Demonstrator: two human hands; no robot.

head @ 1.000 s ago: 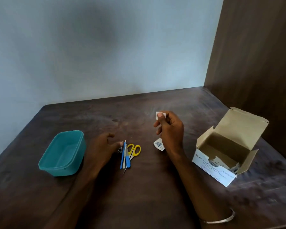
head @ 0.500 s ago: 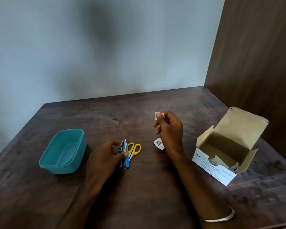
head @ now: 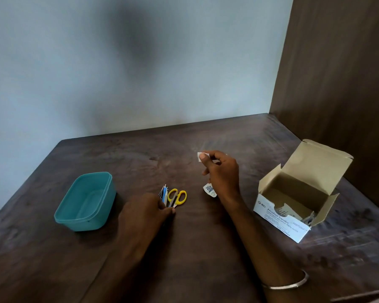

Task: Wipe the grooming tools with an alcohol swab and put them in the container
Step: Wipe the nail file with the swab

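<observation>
A small bundle of grooming tools (head: pixel 165 194), blue and metal, lies on the dark wooden table beside yellow-handled scissors (head: pixel 177 196). My left hand (head: pixel 144 212) covers the near ends of the tools, its fingers curled over them. My right hand (head: pixel 222 173) is raised above the table and pinches a white alcohol swab (head: pixel 200 157) between thumb and fingers. A torn swab wrapper (head: pixel 210 190) sticks out below that hand. The teal plastic container (head: pixel 87 202) stands empty to the left of the tools.
An open white cardboard box of alcohol swabs (head: pixel 293 206) sits at the right, its lid flap up. A wooden panel (head: pixel 337 73) rises along the right side, and a pale wall stands behind the table's far edge.
My left hand slid toward me along the tools and now covers their near ends. My right hand has stayed almost still with the swab.
</observation>
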